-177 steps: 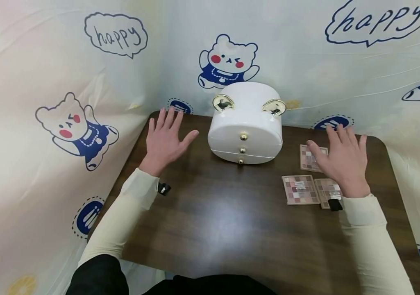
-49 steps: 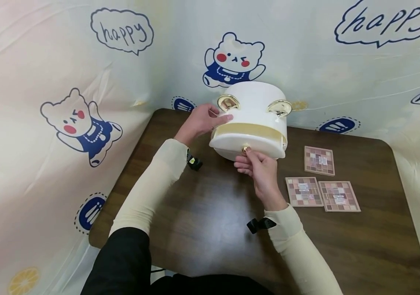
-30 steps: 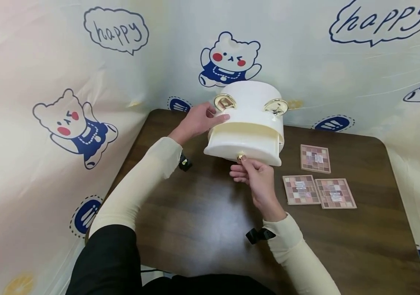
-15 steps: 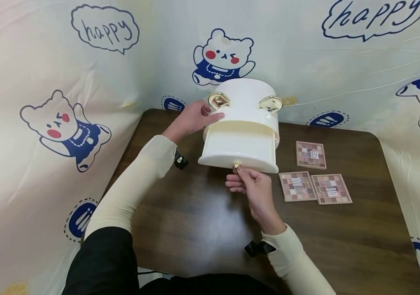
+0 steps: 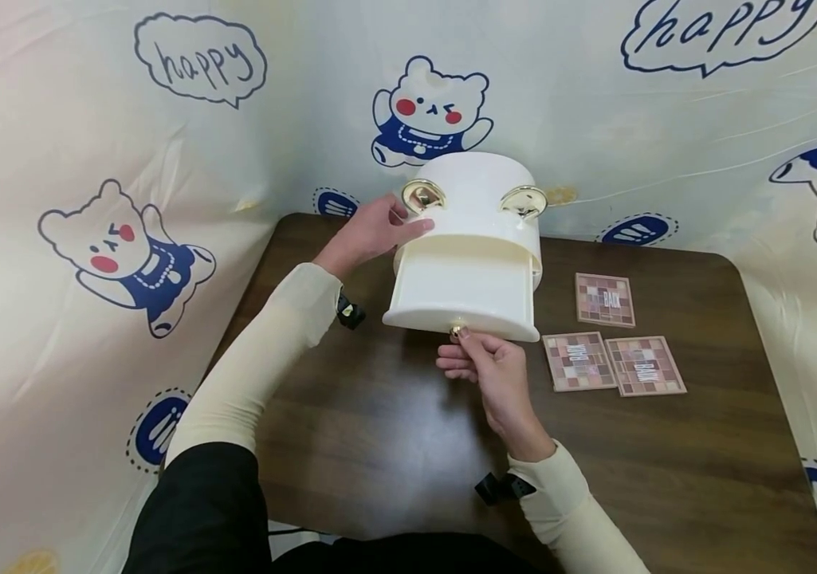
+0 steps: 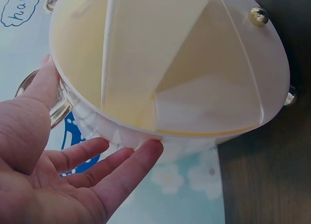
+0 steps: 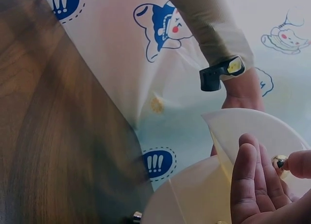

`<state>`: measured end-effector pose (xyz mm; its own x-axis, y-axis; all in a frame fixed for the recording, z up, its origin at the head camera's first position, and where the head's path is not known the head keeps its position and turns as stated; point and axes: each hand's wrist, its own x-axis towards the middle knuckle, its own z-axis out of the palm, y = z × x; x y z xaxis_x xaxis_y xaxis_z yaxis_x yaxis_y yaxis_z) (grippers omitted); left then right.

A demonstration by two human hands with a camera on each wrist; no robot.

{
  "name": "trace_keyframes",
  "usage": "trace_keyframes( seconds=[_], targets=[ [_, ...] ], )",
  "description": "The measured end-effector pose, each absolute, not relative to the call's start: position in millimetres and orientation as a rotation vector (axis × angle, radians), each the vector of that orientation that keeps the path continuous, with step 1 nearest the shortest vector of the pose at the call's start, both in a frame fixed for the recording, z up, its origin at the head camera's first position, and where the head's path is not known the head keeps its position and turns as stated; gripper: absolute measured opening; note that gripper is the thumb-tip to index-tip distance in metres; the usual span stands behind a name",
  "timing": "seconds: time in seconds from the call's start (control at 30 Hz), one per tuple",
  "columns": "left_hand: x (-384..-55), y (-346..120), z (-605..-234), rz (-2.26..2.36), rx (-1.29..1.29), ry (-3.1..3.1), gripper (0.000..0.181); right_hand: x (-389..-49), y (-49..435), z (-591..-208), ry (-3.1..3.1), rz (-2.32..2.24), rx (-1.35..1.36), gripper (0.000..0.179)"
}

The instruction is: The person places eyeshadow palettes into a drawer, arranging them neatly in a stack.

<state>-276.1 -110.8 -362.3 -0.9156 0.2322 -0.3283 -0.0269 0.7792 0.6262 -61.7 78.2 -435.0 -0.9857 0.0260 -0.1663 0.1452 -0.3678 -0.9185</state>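
A white storage box [image 5: 483, 187] with gold ear-like rings stands at the back of the wooden table. Its upper drawer [image 5: 461, 291] is pulled well out toward the person, showing a smooth white floor. At the drawer's front, my right hand [image 5: 497, 375] pinches the small gold knob [image 7: 280, 163] between thumb and index finger, while the other fingers lie loosely below. My left hand [image 5: 372, 231] rests on the box's left side by the ear, thumb toward the front; in the left wrist view its fairly straight, spread fingers touch the side wall. The lower front is hidden by the drawer.
Three eyeshadow palettes [image 5: 605, 300] lie flat on the table [image 5: 351, 446] right of the box, two of them side by side nearer the person. A printed cloth [image 5: 293, 104] hangs behind and along the left.
From hands spread apart over the table, the left has come to the box's side and the right to the knob. The drawer has slid out toward the person, only slightly in the last half second.
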Motion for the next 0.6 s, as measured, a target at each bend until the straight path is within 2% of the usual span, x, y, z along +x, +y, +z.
trace_keyframes(
  seconds=[0.6],
  targets=[
    [-278.9, -110.6, -364.2, 0.947, 0.157, 2.566, 0.076, -63.6, 90.1, -444.9, 1.758, -2.412, 0.187, 0.03]
  ],
)
